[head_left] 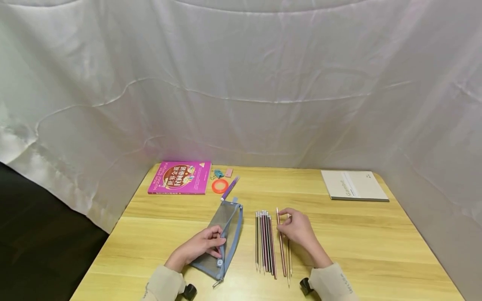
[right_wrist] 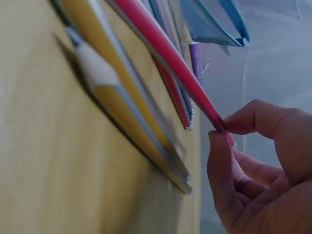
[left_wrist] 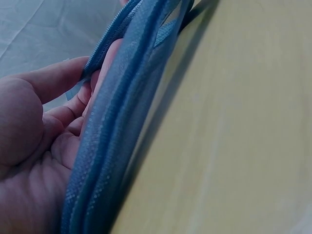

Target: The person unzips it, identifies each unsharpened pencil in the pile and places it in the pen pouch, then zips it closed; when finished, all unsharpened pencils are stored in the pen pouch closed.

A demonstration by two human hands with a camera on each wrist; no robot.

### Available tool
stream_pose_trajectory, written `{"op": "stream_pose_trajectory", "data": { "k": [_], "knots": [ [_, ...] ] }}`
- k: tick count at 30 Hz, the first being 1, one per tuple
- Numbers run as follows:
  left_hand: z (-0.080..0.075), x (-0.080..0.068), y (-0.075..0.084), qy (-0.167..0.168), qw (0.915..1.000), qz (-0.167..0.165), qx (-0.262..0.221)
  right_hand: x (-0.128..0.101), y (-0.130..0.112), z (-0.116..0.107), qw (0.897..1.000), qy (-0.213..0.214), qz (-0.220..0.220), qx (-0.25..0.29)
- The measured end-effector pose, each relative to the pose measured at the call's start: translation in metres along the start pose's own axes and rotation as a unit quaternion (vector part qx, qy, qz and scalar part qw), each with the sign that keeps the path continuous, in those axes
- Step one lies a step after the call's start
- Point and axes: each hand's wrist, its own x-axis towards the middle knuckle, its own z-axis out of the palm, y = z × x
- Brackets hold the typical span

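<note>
Setting: white draped cloth point(head_left: 241, 83) hangs behind and to both sides of a wooden tabletop point(head_left: 376, 242)
Landmark: a row of pencils point(head_left: 265, 242) lies side by side near the front edge
Red pencil point(head_left: 280, 238): just right of the row, beside a yellowish pencil point(head_left: 289, 263)
Right hand point(head_left: 297, 229): thumb and forefinger pinch the red pencil near its far end, which looks slightly raised
Handling: judged light, stiff and smooth; a pinch along the shaft should hold it, though it may roll or slip
Mesh pouch point(head_left: 222, 238): just left of the row, soft and floppy, zipper edge toward the pencils
Left hand point(head_left: 203, 246): fingers curled on the pouch's edge, gripping it
Nearby: purple pen point(head_left: 230, 188), orange ring point(head_left: 220, 186), blue clip point(head_left: 217, 173), pink eraser point(head_left: 228, 172) and pink book point(head_left: 180, 177) beyond the pouch; grey notebook point(head_left: 354, 185) far right of the row
Obstruction: the yellowish pencil lies close alongside the pinched one
</note>
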Motion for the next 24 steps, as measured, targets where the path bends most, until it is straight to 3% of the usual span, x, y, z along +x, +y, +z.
{"op": "stream_pose_trajectory", "data": {
  "k": [14, 24],
  "knots": [
    [0.005, 0.0, 0.002, -0.002, 1.0, 0.003, -0.007, 0.002, -0.006, -0.012, 0.99, 0.001, 0.009, 0.139],
    [0.01, 0.0, 0.001, 0.001, 0.9996, 0.009, -0.027, 0.004, -0.011, -0.012, 0.971, -0.003, 0.01, 0.239]
  ]
}}
